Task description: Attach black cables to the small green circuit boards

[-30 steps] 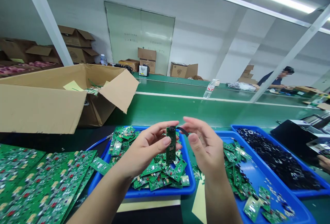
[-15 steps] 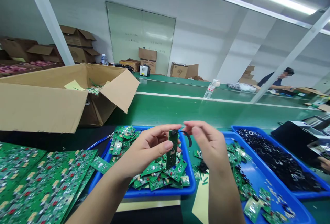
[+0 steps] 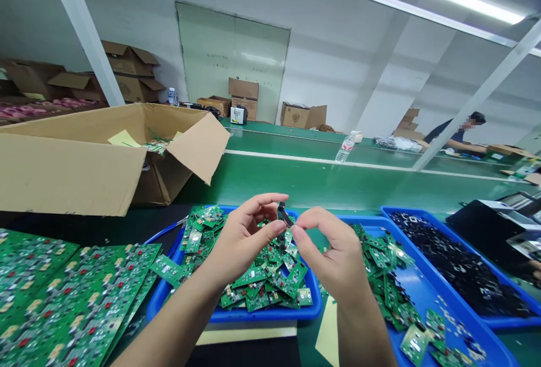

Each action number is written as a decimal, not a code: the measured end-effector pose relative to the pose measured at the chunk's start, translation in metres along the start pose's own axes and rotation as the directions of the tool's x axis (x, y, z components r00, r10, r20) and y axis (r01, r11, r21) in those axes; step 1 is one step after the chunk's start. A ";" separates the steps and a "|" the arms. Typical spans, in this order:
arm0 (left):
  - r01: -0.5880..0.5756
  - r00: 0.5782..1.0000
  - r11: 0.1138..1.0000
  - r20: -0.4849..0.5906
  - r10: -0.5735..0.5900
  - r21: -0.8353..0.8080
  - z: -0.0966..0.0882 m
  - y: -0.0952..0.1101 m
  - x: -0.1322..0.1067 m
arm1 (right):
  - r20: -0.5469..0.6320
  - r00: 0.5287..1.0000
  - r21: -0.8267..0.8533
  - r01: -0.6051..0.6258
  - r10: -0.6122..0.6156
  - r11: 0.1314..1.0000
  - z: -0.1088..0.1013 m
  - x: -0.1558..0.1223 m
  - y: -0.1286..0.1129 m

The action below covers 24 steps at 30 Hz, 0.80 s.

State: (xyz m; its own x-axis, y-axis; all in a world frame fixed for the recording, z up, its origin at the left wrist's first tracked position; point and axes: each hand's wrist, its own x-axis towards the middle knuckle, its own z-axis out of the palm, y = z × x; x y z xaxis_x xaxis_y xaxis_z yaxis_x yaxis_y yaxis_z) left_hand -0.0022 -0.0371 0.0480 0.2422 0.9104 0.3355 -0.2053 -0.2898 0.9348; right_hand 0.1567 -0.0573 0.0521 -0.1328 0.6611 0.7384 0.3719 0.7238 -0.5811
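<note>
Above a blue tray [image 3: 279, 316] heaped with small green circuit boards [image 3: 253, 299], my left hand [image 3: 243, 243] grips one narrow circuit board [image 3: 282, 241] between thumb and fingers. The board is turned nearly edge-on, with most of its face hidden. A short black flat strip [image 3: 288, 219] reaches from the board's upper end toward my right hand [image 3: 333, 251]. My right thumb and index finger pinch the strip's free end. Whether the strip is fixed to the board cannot be made out.
Large uncut board panels [image 3: 84, 293] lie at left, below an open cardboard box [image 3: 67, 175]. A second blue tray [image 3: 422, 279] with boards stands at right, beside a tray of black parts [image 3: 456, 265]. A water bottle [image 3: 345, 150] stands beyond; a person [image 3: 454, 136] works at far right.
My left hand has turned the board from face-on to nearly edge-on. My right fingers have come down and left, and now pinch the lower end of the black strip.
</note>
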 end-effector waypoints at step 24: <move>-0.037 0.977 0.994 0.213 0.015 0.102 -0.012 0.008 -0.003 | -0.266 0.962 -0.042 -0.075 0.061 0.996 0.001 0.004 0.023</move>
State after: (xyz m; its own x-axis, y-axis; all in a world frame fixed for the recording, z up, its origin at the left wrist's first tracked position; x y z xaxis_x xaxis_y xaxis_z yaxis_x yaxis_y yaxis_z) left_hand -0.0154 -0.0384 0.0529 0.4351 0.8224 0.3666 -0.1166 -0.3522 0.9286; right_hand 0.1639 -0.0373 0.0413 0.1392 0.6278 0.7659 0.4188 0.6635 -0.6200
